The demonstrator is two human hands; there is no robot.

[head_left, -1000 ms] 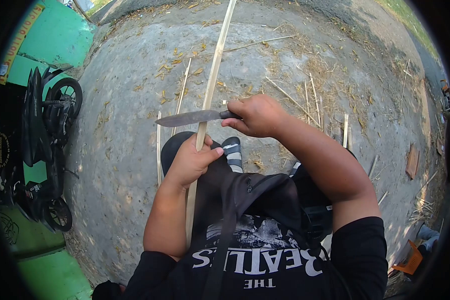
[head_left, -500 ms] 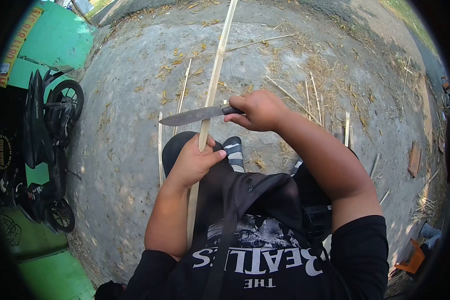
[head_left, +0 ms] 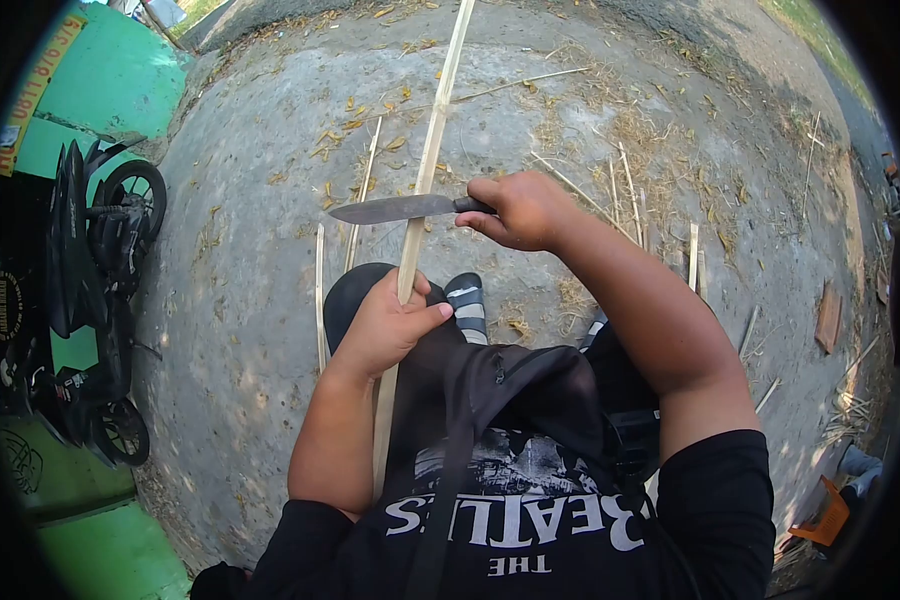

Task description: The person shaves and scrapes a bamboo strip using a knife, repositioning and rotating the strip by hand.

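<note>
My left hand (head_left: 395, 325) is closed around a long, pale bamboo strip (head_left: 433, 140), which runs from beside my body up past the top of the view. My right hand (head_left: 520, 212) grips the dark handle of a knife (head_left: 390, 209). The broad grey blade lies across the strip, above my left hand, with its tip pointing left. Blade and strip overlap in the view; the exact contact of the edge is hard to make out. The strip's lower part passes under my left wrist and along my left forearm.
Several thin strips, such as one strip (head_left: 366, 190), lie on the grey concrete ground (head_left: 250, 220) among dry leaves and shavings. A black motorcycle (head_left: 95, 300) stands at the left by a green wall. An orange object (head_left: 823, 515) is at the lower right.
My right hand has moved the knife slightly up along the strip and to the right. My left hand and the strip have hardly moved.
</note>
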